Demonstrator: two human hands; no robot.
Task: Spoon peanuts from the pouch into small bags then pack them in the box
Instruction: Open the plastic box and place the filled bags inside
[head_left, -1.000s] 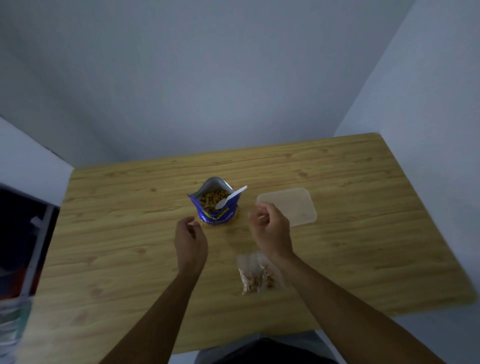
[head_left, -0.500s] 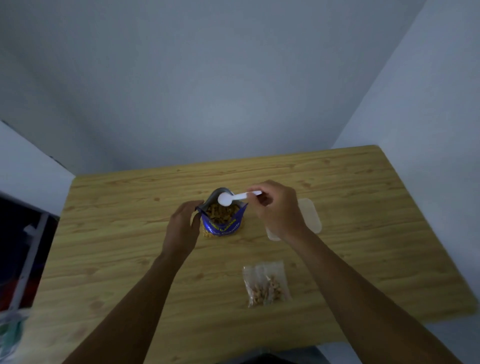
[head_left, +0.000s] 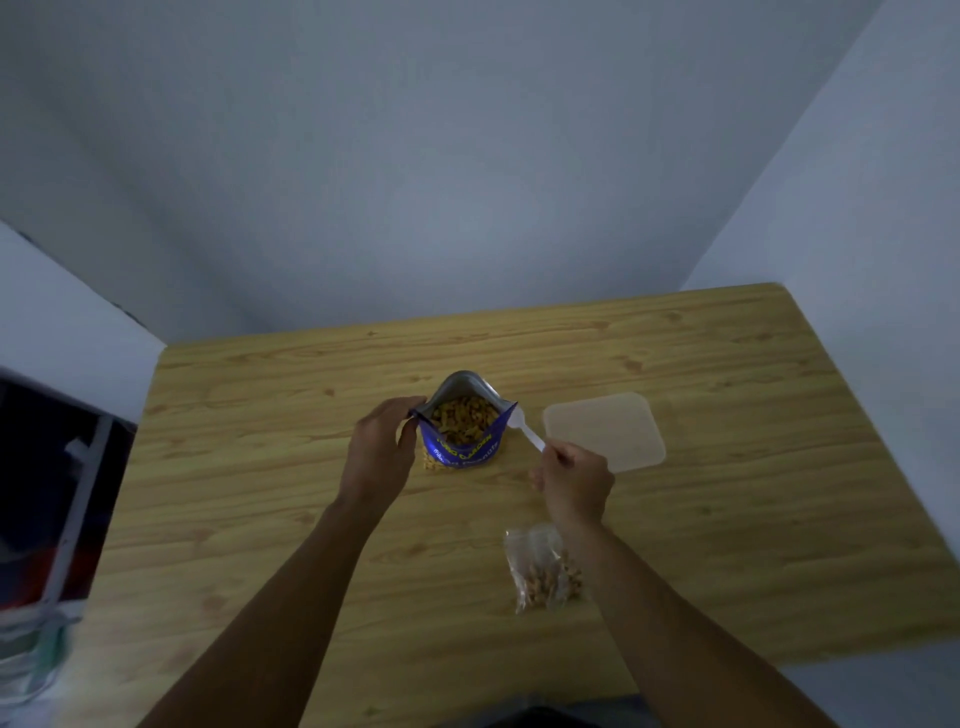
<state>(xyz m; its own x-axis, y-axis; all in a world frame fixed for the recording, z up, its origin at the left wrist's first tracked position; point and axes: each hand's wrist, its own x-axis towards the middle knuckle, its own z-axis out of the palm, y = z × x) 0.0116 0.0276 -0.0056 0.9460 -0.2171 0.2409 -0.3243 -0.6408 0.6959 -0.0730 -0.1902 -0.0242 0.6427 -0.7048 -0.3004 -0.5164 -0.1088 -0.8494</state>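
Note:
A blue pouch (head_left: 461, 447) stands open in the middle of the table, full of peanuts (head_left: 463, 417). My left hand (head_left: 378, 451) grips the pouch's left rim. My right hand (head_left: 575, 482) pinches the handle of a white plastic spoon (head_left: 525, 427), whose bowl sits just outside the pouch's right edge. A small clear bag (head_left: 543, 570) holding some peanuts lies flat near the table's front, partly under my right forearm. A translucent shallow box (head_left: 605, 431) lies to the right of the pouch.
The wooden table (head_left: 260, 467) fills a corner, with grey walls behind and to the right. A dark shelf frame (head_left: 62, 493) stands off the table's left edge. The front edge runs just below the small bag.
My right hand has drawn the spoon from above the pouch's mouth down to its right side. My left hand stays on the pouch's rim. The camera has tilted a little.

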